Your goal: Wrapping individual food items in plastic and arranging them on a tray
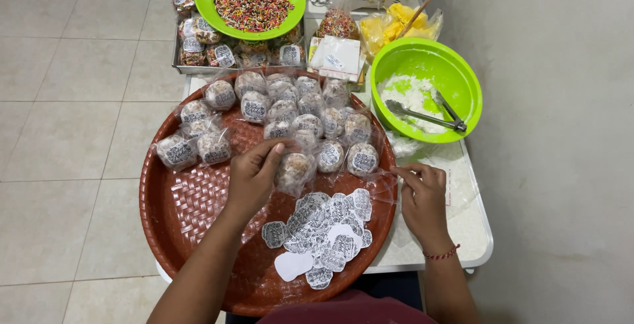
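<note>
At frame centre, the left hand (254, 175) grips a wrapped sweet (294, 169) while the right hand (422, 195) pinches its clear wrap (383, 182); steady, even tension would likely keep the wrap smooth over the round woven tray (191, 212).

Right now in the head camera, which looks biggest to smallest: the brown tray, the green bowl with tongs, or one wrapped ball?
1. Brown tray
2. Green bowl with tongs
3. Wrapped ball
The gaps are plain, so nearness does not change the order.

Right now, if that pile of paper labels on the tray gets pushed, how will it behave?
The labels are thin flat cutouts lying loose and overlapping, so they would probably slide and fan apart rather than move as one. They look very light; a draught could scatter them. The tray has a woven texture, which may snag edges, so single ones might need a fingernail to lift.
</note>
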